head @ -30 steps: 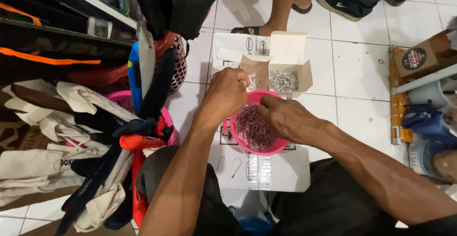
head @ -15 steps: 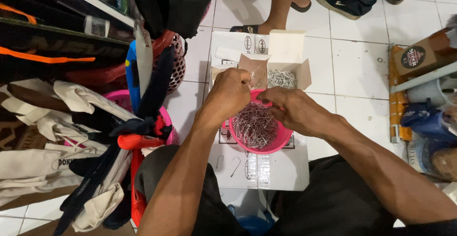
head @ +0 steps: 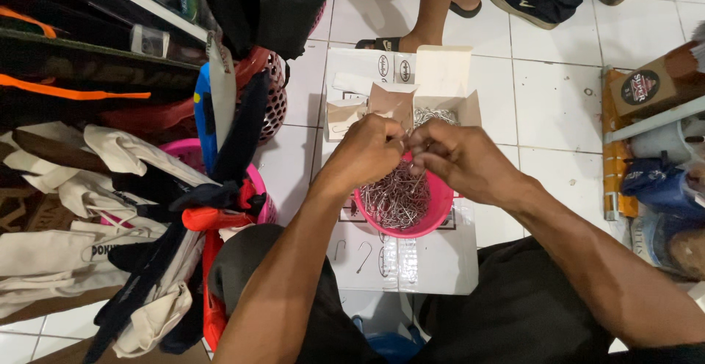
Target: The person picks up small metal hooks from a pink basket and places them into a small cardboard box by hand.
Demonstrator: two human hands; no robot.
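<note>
- Our left hand (head: 366, 151) and right hand (head: 459, 160) meet fingertip to fingertip just above the far rim of a round pink plastic bowl (head: 433, 221).
- The bowl is heaped with thin metal hooks (head: 396, 196), shiny wire bent into curves and all tangled together.
- Both sets of fingers are pressed together in a pinch at the spot where the hands touch; a strand of wire shows at the right fingertips, but we cannot tell exactly what the left hand has caught.
- The bowl sits on a flat white cardboard box (head: 433, 261), smooth-topped and sealed with clear tape, right in front of us, near the middle of the scene.
- Two loose hooks (head: 352, 252) lie on the box lid, just left of the bowl's near side.
- Just beyond the bowl stands a small open carton (head: 440, 77), its brown flaps spread, with more of the same silvery wire inside.
- Over on the left, cream canvas bags (head: 88, 180) and dark straps hang in a soft bundle, with a second pink basket (head: 183, 155) half hidden behind them.
- On the far side, someone's bare legs (head: 437, 4) in dark sandals stand on the white glossy floor tiles (head: 558, 99).
- To the right, a brown cardboard box (head: 650, 85) sits on a shelf edge.
</note>
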